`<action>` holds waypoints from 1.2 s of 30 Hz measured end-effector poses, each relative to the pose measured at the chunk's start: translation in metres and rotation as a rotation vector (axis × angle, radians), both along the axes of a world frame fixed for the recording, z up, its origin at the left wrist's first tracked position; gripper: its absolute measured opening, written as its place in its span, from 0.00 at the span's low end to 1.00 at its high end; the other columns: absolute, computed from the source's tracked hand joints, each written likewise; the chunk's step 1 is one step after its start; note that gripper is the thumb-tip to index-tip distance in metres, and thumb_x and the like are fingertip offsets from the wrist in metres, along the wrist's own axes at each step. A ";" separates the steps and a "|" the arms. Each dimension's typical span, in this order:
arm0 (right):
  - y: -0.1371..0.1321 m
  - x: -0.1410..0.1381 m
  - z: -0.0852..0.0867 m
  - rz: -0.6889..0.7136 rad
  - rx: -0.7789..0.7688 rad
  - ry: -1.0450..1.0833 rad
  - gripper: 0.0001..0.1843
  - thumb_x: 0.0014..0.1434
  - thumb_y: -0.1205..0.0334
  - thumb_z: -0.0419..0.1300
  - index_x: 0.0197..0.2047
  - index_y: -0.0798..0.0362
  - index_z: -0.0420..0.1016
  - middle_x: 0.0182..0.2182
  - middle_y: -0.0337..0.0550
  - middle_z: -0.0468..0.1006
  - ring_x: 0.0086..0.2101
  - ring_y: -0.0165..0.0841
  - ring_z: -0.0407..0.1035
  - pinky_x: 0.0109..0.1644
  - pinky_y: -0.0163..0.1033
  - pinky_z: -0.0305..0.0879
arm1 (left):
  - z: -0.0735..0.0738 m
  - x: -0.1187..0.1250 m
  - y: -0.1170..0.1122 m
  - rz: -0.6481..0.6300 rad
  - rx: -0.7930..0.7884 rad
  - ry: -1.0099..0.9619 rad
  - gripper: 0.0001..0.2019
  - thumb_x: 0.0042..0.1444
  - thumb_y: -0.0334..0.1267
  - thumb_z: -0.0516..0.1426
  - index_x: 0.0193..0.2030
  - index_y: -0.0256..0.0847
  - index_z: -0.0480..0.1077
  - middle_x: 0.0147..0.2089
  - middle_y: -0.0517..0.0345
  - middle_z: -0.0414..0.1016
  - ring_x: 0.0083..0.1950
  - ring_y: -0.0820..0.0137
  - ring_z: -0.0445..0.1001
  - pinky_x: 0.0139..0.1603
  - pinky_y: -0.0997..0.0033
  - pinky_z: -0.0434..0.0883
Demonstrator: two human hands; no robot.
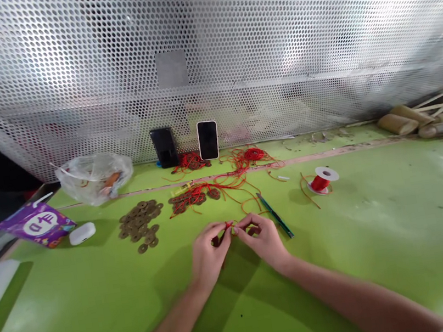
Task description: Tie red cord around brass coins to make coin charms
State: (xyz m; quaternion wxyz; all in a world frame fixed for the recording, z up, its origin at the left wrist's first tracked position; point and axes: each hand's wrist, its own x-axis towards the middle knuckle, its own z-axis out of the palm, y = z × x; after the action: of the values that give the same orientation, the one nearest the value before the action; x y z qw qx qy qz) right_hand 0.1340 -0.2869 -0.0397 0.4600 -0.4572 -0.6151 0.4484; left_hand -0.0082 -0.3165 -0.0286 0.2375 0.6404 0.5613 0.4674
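My left hand (pixel 211 250) and my right hand (pixel 263 240) meet over the green table, fingertips nearly touching. Each pinches a piece of red cord (pixel 229 225), which looks knotted or looped at the left fingertips. Part of the cord is hidden behind the fingers. Beyond my hands, brown coins with holes (pixel 189 200) lie among red cords. Loose coins (pixel 140 222) are heaped to the left. A slim dark green tool (pixel 275 216), its kind unclear, lies just right of my right hand. Farther right stands a spool of red cord (pixel 322 180).
Two phones (pixel 208 140) lean against a perforated metal panel (pixel 229 48) at the back. Tangled red cord (pixel 253 154) lies before it. On the left are a plastic bag (pixel 94 176), a purple packet (pixel 36 224) and a white case (pixel 82 233). Bamboo-like pieces (pixel 398 123) lie far right.
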 end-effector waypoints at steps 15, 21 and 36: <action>-0.001 0.000 0.003 0.031 -0.018 -0.030 0.07 0.49 0.61 0.62 0.26 0.56 0.73 0.24 0.43 0.76 0.23 0.29 0.66 0.25 0.33 0.59 | 0.000 0.001 -0.001 -0.002 0.041 0.025 0.09 0.57 0.36 0.55 0.38 0.39 0.77 0.37 0.54 0.78 0.36 0.69 0.75 0.35 0.72 0.72; -0.001 0.000 0.003 0.013 -0.024 -0.030 0.07 0.49 0.61 0.61 0.25 0.56 0.72 0.23 0.42 0.75 0.24 0.29 0.66 0.26 0.33 0.60 | 0.000 0.001 0.000 0.006 0.048 0.029 0.08 0.57 0.35 0.56 0.38 0.39 0.76 0.37 0.54 0.78 0.35 0.70 0.75 0.35 0.73 0.72; 0.000 0.000 0.000 0.000 -0.024 -0.010 0.07 0.49 0.62 0.61 0.25 0.56 0.69 0.22 0.40 0.72 0.22 0.27 0.63 0.25 0.32 0.59 | -0.001 0.001 0.000 0.023 0.065 0.060 0.07 0.56 0.35 0.56 0.37 0.38 0.75 0.36 0.54 0.78 0.34 0.71 0.75 0.34 0.74 0.72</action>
State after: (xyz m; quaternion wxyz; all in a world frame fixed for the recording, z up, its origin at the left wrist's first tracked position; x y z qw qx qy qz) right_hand 0.1342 -0.2866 -0.0399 0.4512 -0.4651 -0.6119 0.4535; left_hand -0.0070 -0.3160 -0.0294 0.1941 0.6552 0.5598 0.4686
